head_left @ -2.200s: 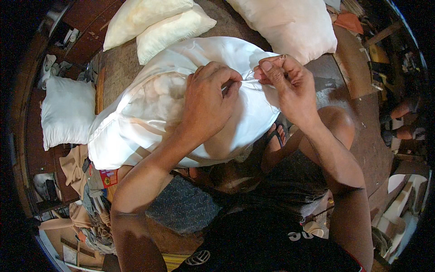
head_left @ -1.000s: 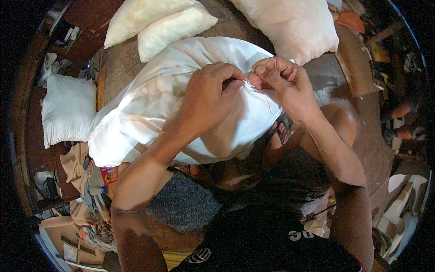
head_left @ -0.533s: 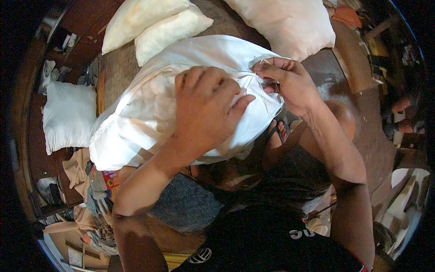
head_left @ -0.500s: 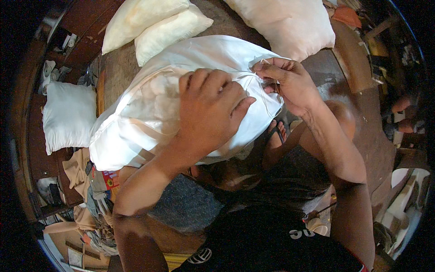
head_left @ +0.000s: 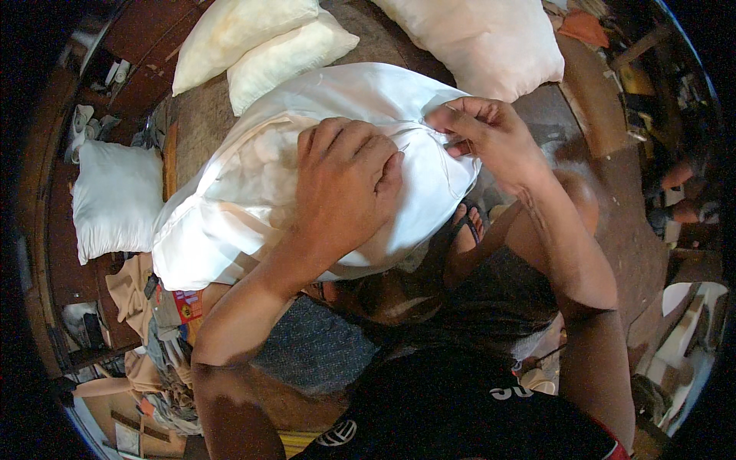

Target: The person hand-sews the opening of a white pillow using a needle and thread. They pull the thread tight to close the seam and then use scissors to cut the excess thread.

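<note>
Across my lap lies a large white pillow cover (head_left: pixel 360 88), its long opening gaping to show pale fluffy stuffing (head_left: pixel 261 169). My right hand (head_left: pixel 487 138) pinches the gathered cloth at the right end of the opening, where loose white thread (head_left: pixel 445 165) trails over the fabric. Over the middle of the opening is my left hand (head_left: pixel 349 188), its fingers curled and the thumb close against them. Its fingertips are partly hidden, so whatever they grip cannot be made out. A fine line shows near that thumb.
Two cream pillows (head_left: pixel 291 54) lie beyond the cover at far left, and a bigger pinkish-white pillow (head_left: pixel 491 46) at far right. Another white pillow (head_left: pixel 119 199) sits at the left. Crumpled cloths (head_left: pixel 165 368) are heaped at lower left. My sandalled foot (head_left: pixel 466 226) is beside the cover.
My left thumb has drawn in toward the fingers, and that hand has shifted slightly left. My right hand stays at the gathered cloth with its fingers a little moved.
</note>
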Demonstrator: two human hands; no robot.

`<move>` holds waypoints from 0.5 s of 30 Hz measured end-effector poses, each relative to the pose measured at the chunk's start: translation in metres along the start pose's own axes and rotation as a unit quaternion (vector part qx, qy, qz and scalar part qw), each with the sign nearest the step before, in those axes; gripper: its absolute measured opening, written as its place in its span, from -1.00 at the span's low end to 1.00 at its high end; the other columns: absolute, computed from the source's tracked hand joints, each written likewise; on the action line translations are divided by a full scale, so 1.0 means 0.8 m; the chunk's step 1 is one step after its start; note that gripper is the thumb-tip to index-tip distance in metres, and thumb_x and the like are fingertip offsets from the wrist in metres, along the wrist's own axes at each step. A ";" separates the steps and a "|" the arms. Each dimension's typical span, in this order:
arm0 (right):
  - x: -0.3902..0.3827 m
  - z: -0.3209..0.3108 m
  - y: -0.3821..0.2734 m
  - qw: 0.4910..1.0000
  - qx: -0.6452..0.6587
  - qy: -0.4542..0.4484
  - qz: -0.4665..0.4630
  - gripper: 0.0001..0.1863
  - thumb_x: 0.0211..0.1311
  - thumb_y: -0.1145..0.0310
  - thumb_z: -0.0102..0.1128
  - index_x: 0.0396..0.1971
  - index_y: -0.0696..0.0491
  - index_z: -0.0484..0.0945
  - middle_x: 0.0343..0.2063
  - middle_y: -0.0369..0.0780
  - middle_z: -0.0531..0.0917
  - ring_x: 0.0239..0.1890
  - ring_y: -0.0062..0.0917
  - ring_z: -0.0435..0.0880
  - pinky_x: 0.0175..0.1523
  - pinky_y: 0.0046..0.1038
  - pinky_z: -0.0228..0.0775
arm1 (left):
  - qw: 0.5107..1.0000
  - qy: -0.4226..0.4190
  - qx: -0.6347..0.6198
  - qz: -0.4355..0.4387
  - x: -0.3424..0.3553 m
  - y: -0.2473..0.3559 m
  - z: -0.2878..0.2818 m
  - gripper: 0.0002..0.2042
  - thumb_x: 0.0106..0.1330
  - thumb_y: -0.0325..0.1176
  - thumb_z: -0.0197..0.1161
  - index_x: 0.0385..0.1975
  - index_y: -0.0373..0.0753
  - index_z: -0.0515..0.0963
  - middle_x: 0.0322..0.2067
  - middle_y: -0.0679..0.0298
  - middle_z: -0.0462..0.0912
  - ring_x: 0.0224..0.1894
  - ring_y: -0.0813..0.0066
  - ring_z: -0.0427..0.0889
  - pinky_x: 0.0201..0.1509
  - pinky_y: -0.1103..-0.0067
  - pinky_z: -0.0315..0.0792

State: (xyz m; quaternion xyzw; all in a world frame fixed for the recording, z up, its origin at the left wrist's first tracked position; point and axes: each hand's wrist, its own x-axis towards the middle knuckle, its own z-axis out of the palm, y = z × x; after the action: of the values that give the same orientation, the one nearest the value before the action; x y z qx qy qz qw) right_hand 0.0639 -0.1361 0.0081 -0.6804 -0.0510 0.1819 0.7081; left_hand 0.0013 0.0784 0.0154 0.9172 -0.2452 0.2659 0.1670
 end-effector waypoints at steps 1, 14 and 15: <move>0.003 -0.001 0.002 1.000 0.002 0.002 0.010 -0.83 0.31 0.32 0.25 -0.31 0.10 0.72 -0.37 -0.34 0.70 -0.33 -0.69 0.57 -0.27 -0.62 0.48 | 1.000 -0.004 -0.005 0.002 -0.001 -0.001 0.001 -0.92 0.17 -0.35 0.29 -0.40 -0.18 0.59 -0.28 0.25 0.59 -0.08 0.21 0.50 0.04 0.28 0.30; 0.007 -0.003 0.005 0.998 0.010 -0.014 0.064 -0.81 0.43 0.33 0.13 -0.19 0.07 0.69 -0.27 -0.36 0.71 -0.22 -0.71 0.61 -0.18 -0.61 0.50 | 0.999 -0.008 -0.043 0.008 -0.004 -0.006 0.006 -0.89 0.21 -0.34 0.30 -0.32 -0.18 0.63 -0.30 0.23 0.62 -0.12 0.15 0.53 0.04 0.25 0.32; 0.007 -0.006 0.004 0.999 -0.024 -0.012 0.022 -0.80 0.44 0.36 0.10 -0.15 0.08 0.68 -0.25 -0.35 0.70 -0.20 -0.71 0.61 -0.17 -0.60 0.51 | 0.999 -0.010 -0.046 0.015 0.001 -0.005 -0.007 -0.90 0.19 -0.37 0.31 -0.33 -0.19 0.63 -0.32 0.22 0.62 -0.14 0.14 0.54 0.03 0.26 0.34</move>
State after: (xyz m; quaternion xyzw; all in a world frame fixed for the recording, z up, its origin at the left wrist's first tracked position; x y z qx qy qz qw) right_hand 0.0699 -0.1392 0.0034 -0.6956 -0.0490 0.2042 0.6871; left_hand 0.0018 0.0841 0.0193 0.9075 -0.2725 0.2471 0.2030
